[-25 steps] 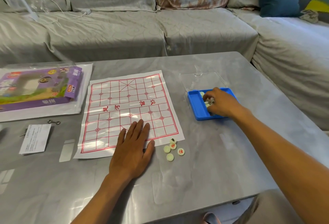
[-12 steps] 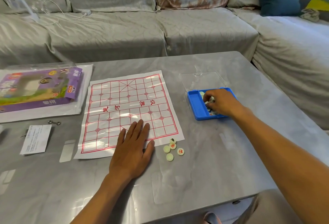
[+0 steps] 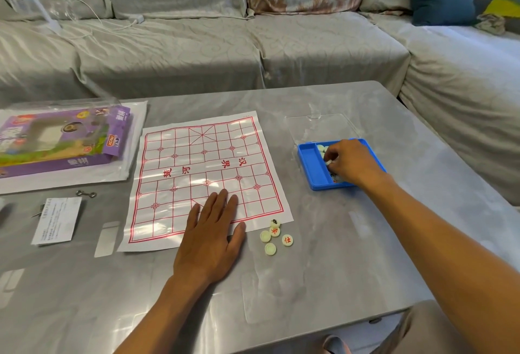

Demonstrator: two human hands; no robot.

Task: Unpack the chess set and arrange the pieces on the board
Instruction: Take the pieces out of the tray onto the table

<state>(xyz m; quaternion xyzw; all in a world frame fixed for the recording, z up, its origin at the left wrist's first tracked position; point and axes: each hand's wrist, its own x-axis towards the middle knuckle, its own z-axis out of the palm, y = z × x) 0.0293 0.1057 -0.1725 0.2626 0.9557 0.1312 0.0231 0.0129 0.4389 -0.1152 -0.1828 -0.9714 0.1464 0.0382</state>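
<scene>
On a grey table (image 3: 351, 241) before a sofa, the left hand (image 3: 209, 237) lies flat on the paper board (image 3: 197, 173), five loose pieces (image 3: 274, 235) just beside it, while the right hand (image 3: 351, 163) curls over pieces in the blue tray (image 3: 312, 168), its hold unclear.

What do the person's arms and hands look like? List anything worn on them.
Both arms are bare up to the frame edge: no sleeves, gloves, watch or bracelets show. The left hand and right hand carry no visible rings or markings. A strip of light khaki clothing shows under the right forearm.
</scene>
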